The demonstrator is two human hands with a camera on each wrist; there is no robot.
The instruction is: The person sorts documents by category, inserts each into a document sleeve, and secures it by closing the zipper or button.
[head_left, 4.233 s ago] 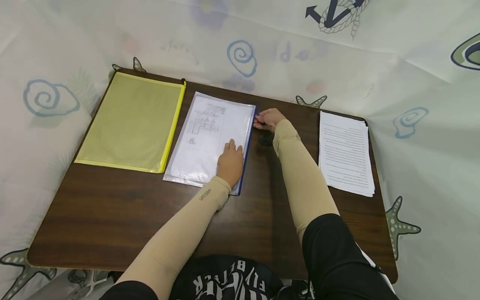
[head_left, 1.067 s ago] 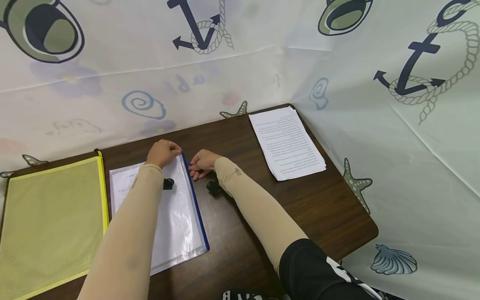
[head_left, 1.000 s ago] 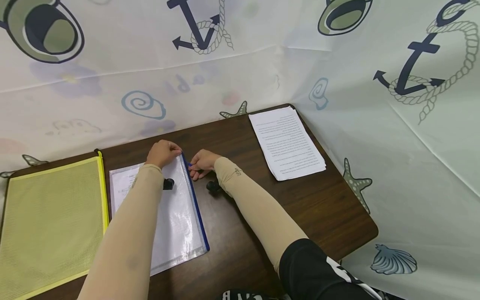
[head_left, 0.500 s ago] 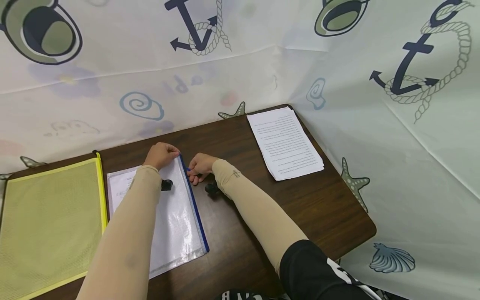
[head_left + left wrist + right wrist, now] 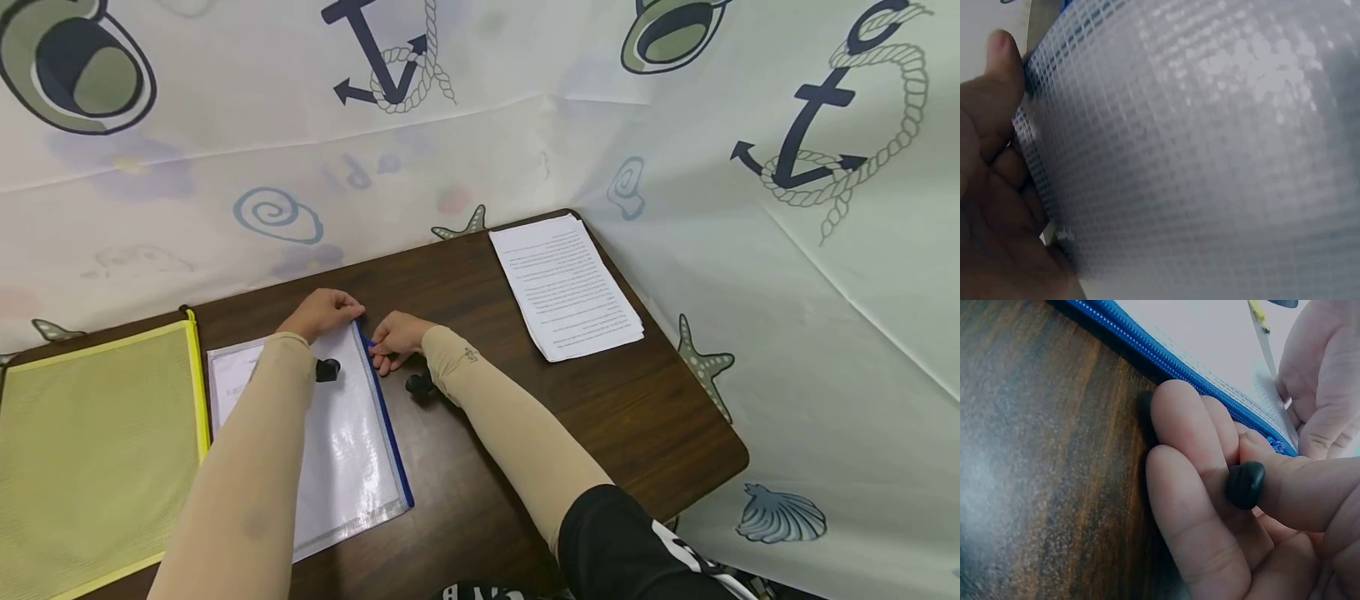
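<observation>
A clear mesh pouch [image 5: 337, 442] with a blue zipper [image 5: 386, 433] along its right edge lies on the dark wooden table [image 5: 525, 417], with a printed sheet inside. My left hand [image 5: 339, 307] grips the pouch's far right corner; in the left wrist view the mesh pouch [image 5: 1197, 156] fills the frame beside my left hand [image 5: 997, 144]. My right hand [image 5: 378, 342] sits at the zipper's far end. The right wrist view shows my right hand [image 5: 1241, 481] pinching the black zipper pull [image 5: 1246, 484] against the blue zipper [image 5: 1166, 359].
A yellow mesh pouch [image 5: 90, 442] lies left of the clear one. A stack of printed paper [image 5: 566, 287] sits at the table's far right corner. A curtain printed with anchors and shells [image 5: 750, 250] surrounds the table on the far and right sides.
Since 4.2 s ago my left hand left the pouch's middle and took hold of its far corner. Over the last second both hands have stayed nearly still; the view has shifted slightly.
</observation>
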